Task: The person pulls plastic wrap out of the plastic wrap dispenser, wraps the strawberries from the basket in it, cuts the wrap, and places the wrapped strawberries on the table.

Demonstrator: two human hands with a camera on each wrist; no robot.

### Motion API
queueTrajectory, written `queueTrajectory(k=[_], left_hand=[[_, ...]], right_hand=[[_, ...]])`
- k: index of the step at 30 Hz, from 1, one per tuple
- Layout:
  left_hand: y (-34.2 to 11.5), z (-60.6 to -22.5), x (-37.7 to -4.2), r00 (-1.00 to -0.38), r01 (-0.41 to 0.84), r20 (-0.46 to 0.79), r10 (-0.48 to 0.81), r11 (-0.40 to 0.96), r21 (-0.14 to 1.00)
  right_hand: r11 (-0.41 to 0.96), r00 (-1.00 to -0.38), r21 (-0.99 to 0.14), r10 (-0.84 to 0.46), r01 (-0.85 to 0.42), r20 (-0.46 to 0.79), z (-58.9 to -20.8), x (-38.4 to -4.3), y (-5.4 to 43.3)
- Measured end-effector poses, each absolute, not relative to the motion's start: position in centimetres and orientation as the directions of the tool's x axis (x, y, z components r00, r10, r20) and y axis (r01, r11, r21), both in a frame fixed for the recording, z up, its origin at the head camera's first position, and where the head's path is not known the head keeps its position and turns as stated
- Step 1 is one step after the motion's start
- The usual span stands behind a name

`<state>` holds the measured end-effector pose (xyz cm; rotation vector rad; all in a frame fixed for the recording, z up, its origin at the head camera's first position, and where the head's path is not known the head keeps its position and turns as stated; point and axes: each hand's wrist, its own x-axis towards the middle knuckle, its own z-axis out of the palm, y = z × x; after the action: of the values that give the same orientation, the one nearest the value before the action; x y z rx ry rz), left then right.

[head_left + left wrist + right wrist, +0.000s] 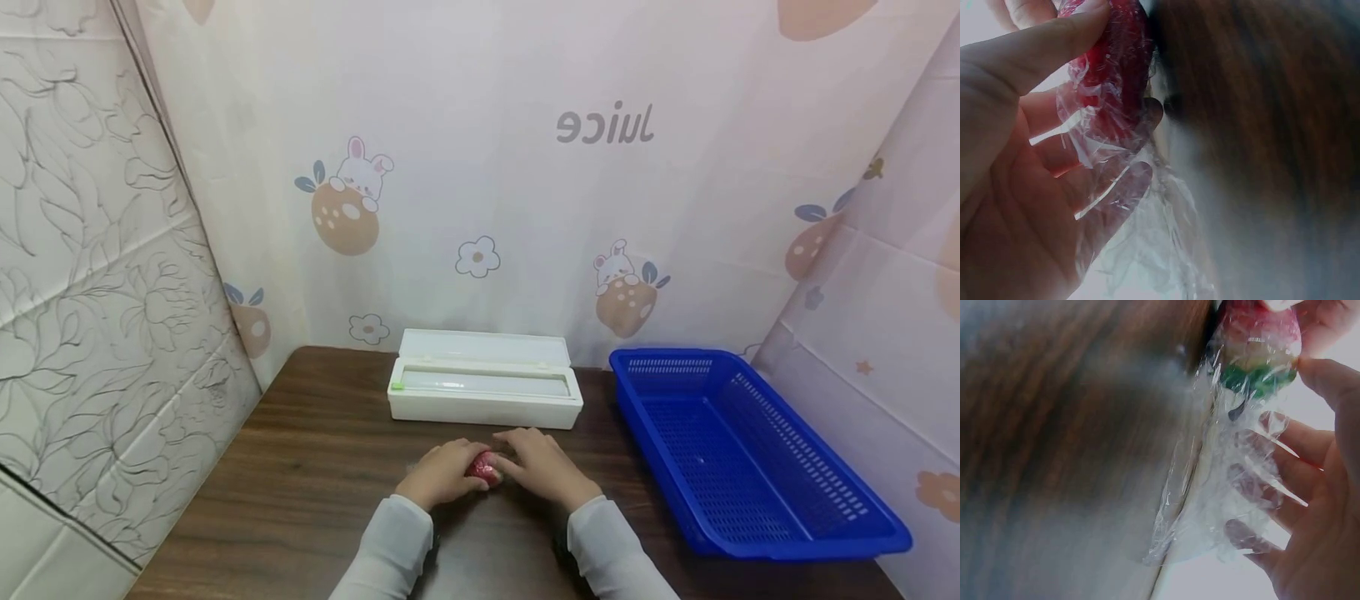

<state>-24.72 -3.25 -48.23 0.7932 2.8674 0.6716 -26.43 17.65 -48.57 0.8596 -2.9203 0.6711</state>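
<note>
A red, fruit-like thing with a pale band and a green end is wrapped in crinkled clear plastic film. My left hand grips it, the thumb pressed on its red side in the left wrist view. On the other side, my right hand touches the wrapped thing near its green end with the thumb. Its other fingers are spread behind loose film, seen through it. Film also hangs past the left fingertips. Just beyond the hands stands a white film dispenser box, lid up, a roll inside.
To the right a blue plastic basket stands on the dark wooden table. Patterned curtains rise behind the table and at both sides. The white box sits close to the back edge.
</note>
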Motion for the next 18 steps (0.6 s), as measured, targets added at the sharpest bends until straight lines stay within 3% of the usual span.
queueTrajectory(k=[7, 18], left_hand=[[-3.2, -48.3, -24.3, -0.867, 0.455, 0.023, 0.498, 0.772, 0.443], [-3.9, -47.6, -24.6, -0.852, 0.507, 0.131, 0.507, 0.733, 0.454]], right_hand=[[0.764, -0.827, -0.319, -0.536, -0.56, 0.169, -48.3, -25.4, 17.6], [0.779, -0.788, -0.159, -0.562, -0.606, 0.253, -47.8, -24.3, 17.9]])
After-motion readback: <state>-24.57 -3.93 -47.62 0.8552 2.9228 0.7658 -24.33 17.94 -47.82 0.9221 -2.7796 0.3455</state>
